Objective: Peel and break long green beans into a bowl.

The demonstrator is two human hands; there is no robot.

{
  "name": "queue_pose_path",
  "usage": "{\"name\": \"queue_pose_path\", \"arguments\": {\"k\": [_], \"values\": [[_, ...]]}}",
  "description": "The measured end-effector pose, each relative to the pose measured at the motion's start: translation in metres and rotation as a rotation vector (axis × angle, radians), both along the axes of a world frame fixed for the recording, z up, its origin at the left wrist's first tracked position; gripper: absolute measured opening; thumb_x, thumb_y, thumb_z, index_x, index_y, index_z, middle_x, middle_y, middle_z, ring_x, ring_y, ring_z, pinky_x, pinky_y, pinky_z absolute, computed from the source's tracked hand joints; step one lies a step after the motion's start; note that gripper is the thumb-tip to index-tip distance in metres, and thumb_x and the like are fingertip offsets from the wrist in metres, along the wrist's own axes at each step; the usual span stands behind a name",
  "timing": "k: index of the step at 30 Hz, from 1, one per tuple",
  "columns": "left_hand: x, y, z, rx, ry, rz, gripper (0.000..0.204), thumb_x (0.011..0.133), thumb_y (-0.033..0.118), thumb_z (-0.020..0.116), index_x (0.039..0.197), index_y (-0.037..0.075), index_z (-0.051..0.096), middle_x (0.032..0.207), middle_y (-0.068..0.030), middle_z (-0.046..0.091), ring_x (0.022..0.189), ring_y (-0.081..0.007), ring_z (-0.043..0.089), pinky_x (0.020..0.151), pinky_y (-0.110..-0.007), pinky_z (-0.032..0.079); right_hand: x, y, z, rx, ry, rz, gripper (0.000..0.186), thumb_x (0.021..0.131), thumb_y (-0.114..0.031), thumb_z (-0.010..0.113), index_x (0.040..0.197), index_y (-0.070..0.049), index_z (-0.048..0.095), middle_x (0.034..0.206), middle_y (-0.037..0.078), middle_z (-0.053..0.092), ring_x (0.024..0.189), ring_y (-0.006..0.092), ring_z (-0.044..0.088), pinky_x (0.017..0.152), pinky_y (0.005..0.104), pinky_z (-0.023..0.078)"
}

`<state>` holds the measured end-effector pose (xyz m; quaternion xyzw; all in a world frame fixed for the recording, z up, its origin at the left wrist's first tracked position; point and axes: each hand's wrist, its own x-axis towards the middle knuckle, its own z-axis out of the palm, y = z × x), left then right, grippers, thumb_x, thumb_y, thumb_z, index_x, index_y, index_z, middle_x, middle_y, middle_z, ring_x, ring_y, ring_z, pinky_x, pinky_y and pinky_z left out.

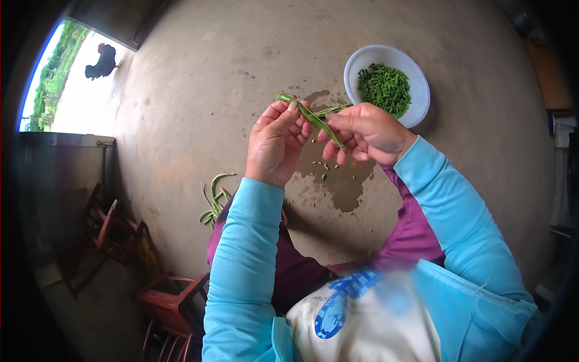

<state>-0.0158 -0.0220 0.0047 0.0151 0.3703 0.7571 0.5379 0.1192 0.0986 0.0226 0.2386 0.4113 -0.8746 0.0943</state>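
Note:
A long green bean pod (pixel 313 119) slants between my hands above the floor. My left hand (pixel 272 142) pinches its upper end between thumb and fingers. Lower down, the thumb and fingers of my right hand (pixel 375 131) close about the same pod. Just past my right hand stands a pale bowl (pixel 420 107) with many short green bean pieces (pixel 384 90) in it. Some thin green beans (pixel 338 108) lie on the floor beside the bowl, partly hidden by my hands. Another small heap of whole beans (pixel 212 208) rests by my left forearm.
Small seeds and scraps (pixel 324 177) dot a wet patch (pixel 345 192) on the concrete floor (pixel 199 78) below my hands. Red wooden chairs (pixel 175 301) stand at the lower left. A dark rooster (pixel 102 61) is by the doorway at the upper left.

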Motion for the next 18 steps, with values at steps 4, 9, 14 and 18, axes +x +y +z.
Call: {"name": "queue_pose_path", "arguments": {"k": [4,9,14,18], "values": [[-0.008,-0.003,-0.005,-0.001,0.070,0.063,0.008,0.084,0.005,0.053,0.091,0.003,0.050,0.087,-0.0063,0.058,0.072,-0.0109,0.055,0.065,-0.023,0.047,0.005,0.004,0.007,0.323,0.021,0.086,0.025,0.079,-0.017,0.060,0.092,0.003,0.053,0.069,0.009,0.061,0.048,0.0074,0.054,0.040,0.0159,0.040],[-0.020,-0.007,-0.010,-0.146,0.172,0.237,0.013,0.084,0.003,0.049,0.097,0.002,0.049,0.091,-0.0091,0.058,0.074,-0.0128,0.055,0.066,-0.024,0.046,0.015,0.027,0.010,0.580,0.022,-0.015,0.016,0.077,-0.012,0.061,0.085,0.001,0.056,0.066,0.007,0.061,0.048,0.0062,0.053,0.041,0.0172,0.042],[-0.033,-0.006,-0.016,-0.190,0.178,0.363,0.013,0.085,0.003,0.048,0.098,0.003,0.049,0.091,-0.0081,0.057,0.076,-0.0136,0.054,0.067,-0.026,0.046,0.033,0.049,0.005,1.022,0.094,-0.032,0.009,0.073,-0.010,0.063,0.072,-0.001,0.062,0.064,0.005,0.061,0.052,0.0097,0.055,0.044,0.0236,0.041],[-0.041,-0.010,-0.005,-0.197,0.213,0.475,0.010,0.085,0.003,0.048,0.095,0.004,0.048,0.091,-0.0073,0.057,0.078,-0.0139,0.054,0.069,-0.026,0.045,0.032,0.047,-0.001,1.469,0.112,0.127,0.011,0.062,-0.005,0.064,0.071,0.000,0.063,0.069,0.010,0.060,0.061,0.0172,0.057,0.053,0.0284,0.042]]}}
